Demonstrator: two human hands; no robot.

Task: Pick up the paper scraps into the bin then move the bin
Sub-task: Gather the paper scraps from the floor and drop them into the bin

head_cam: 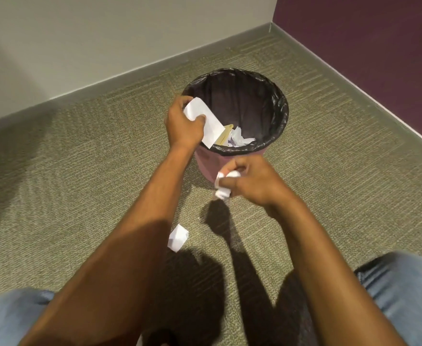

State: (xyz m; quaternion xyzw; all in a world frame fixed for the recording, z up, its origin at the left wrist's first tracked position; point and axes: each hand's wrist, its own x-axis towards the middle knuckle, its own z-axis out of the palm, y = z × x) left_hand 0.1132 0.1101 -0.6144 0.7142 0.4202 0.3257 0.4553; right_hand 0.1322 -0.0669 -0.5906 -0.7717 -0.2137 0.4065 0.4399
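At the 9 o'clock rim of the bin [283, 109], the left grip [183, 126] holds a flat paper sheet [211, 126]; at 6 o'clock the right grip [251, 182] pinches crumpled scraps [223, 186]. One loose scrap [178, 238] lies on the carpet [80, 171]. Paper is probably light and soft: pinch anywhere. Take the bin by its rim.

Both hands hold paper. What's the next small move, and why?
Probably open the left hand: its white strip hangs over the bin, so it should drop in. The crumpled paper in the right hand sits short of the rim, and one scrap lies on the carpet.
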